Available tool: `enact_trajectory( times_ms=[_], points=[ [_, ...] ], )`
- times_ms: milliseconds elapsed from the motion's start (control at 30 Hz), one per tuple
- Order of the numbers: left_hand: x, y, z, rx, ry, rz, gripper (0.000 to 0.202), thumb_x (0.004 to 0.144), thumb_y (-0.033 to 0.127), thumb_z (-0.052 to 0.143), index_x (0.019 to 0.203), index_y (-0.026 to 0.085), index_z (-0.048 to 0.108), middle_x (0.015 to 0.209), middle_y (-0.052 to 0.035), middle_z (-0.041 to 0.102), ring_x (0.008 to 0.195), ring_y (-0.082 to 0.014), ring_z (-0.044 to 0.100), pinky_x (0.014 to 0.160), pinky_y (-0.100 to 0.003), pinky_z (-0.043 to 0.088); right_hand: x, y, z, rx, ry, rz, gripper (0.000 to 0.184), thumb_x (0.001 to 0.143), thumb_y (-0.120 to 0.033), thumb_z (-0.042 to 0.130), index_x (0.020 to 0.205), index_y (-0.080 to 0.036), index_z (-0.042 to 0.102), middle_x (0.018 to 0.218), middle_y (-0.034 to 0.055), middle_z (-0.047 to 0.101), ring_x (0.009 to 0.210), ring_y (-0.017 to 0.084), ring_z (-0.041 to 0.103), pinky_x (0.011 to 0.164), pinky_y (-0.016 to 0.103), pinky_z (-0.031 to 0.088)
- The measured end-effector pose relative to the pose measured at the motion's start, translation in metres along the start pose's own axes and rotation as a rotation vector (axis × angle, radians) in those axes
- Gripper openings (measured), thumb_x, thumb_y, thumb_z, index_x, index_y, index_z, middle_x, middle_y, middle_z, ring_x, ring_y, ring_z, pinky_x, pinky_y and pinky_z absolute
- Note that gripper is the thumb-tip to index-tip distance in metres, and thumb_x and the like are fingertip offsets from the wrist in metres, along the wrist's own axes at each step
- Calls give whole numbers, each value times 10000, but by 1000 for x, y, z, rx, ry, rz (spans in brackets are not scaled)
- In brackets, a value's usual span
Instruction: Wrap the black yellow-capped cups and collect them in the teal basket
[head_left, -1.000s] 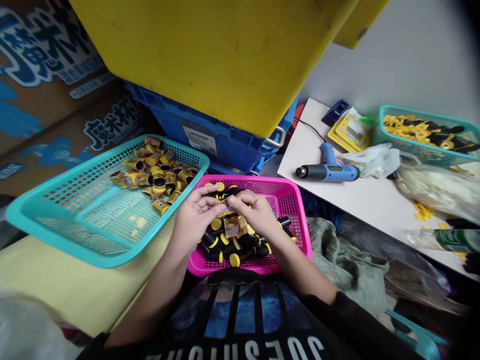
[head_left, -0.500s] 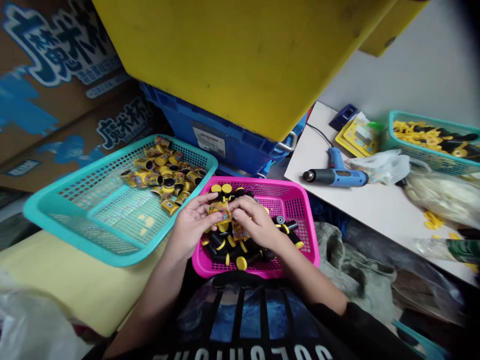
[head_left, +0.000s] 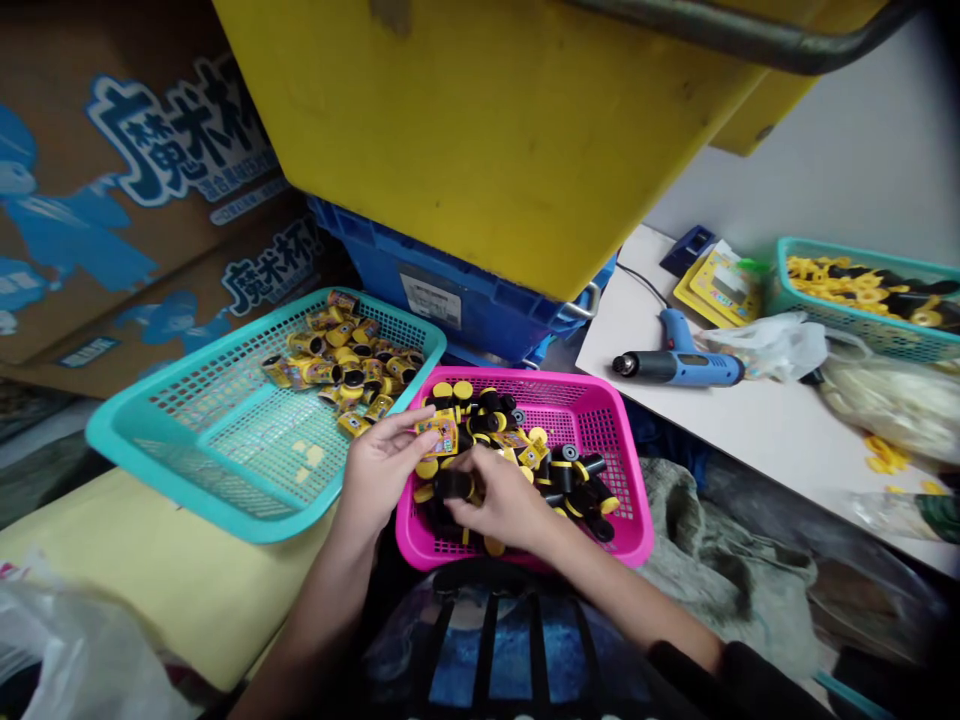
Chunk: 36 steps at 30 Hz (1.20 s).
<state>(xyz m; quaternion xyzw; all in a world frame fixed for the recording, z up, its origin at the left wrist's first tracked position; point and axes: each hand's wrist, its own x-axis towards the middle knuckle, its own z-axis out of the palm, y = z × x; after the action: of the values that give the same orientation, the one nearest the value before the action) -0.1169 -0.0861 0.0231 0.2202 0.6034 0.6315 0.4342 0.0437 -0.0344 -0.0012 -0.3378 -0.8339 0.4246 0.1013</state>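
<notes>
My left hand (head_left: 382,468) pinches a yellow printed label sleeve (head_left: 439,433) between thumb and fingers, above the left side of the pink basket (head_left: 634,470). Just below it, my right hand (head_left: 504,500) has its thumb and fingers around a black cylinder (head_left: 451,485), low over the heap. Several black cylinders with yellow caps lie loose in this basket, with yellow printed sleeves (head_left: 534,452) among them. To the left, a turquoise basket (head_left: 112,440) holds a pile of black cylinders wrapped in yellow printed labels (head_left: 349,355).
Blue (head_left: 487,325) and yellow (head_left: 480,150) crates are stacked ahead. On the right table lie a blue heat gun (head_left: 679,365), a plastic bag (head_left: 780,345) and a turquoise basket of yellow and black parts (head_left: 862,320). Printed cardboard boxes (head_left: 142,260) stand at left.
My right hand has moved away from the sleeve, down to a black cylinder in the pink basket. My left hand still holds the sleeve. The camera view has shifted slightly.
</notes>
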Motion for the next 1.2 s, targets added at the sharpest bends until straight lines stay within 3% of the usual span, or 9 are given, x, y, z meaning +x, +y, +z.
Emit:
enact_trajectory(
  times_ms=[133,233,333,500,667,933,1000,1100,1200],
  points=[
    [0,-5,-3,52,-1,-19,298,687,356,792,927,182,762,799,-50,766,651,-152,695,622,-248,574,6,9,-30,447,122,113,506,697,-468,711,943,-85,490,879,33,558,699,4,468,614,99,389],
    [1,-9,-3,141,51,63,254,714,377,771,893,197,773,818,-45,770,677,-165,698,639,-258,572,12,9,-53,680,167,97,583,690,-535,717,1006,-97,500,959,50,576,758,15,529,671,112,459],
    [2,-13,-2,136,36,118,240,732,389,752,888,208,776,875,-47,774,772,-199,715,710,-294,586,16,4,-66,764,158,74,582,691,-516,732,1041,-104,516,1017,59,580,803,21,562,712,119,493],
    [2,-15,-1,166,49,176,245,765,407,716,894,207,775,945,-57,770,855,-223,716,771,-327,588,19,1,-69,745,124,2,554,663,-467,768,1007,-106,525,958,36,576,797,15,565,689,101,489],
    [1,-8,2,270,23,279,187,774,371,709,880,234,780,926,-41,771,871,-212,710,833,-334,569,17,6,-68,708,6,38,560,700,-483,740,1074,-115,542,900,31,578,740,16,558,671,115,489],
    [2,-2,9,354,-93,342,122,787,284,697,876,275,780,917,-19,775,899,-202,703,890,-341,546,18,9,-73,436,106,-130,490,720,-465,732,1031,-104,621,987,52,574,839,17,566,757,117,487],
    [2,0,12,349,-125,321,127,783,283,704,886,275,779,939,-20,773,910,-200,702,900,-338,543,20,8,-71,384,132,-191,476,726,-466,730,1027,-111,628,983,52,571,848,18,561,750,114,480],
    [-1,4,16,265,-207,183,212,761,311,731,962,250,764,985,-41,767,885,-209,714,819,-325,577,21,7,-64,324,175,-232,487,724,-474,731,1038,-118,624,990,57,567,863,21,549,756,114,474],
    [-3,4,17,157,-259,80,303,687,308,796,979,240,753,995,-41,766,893,-211,716,793,-299,584,20,9,-56,385,161,-266,523,736,-497,714,1079,-120,598,1023,60,557,876,19,547,766,116,483]
  ],
)
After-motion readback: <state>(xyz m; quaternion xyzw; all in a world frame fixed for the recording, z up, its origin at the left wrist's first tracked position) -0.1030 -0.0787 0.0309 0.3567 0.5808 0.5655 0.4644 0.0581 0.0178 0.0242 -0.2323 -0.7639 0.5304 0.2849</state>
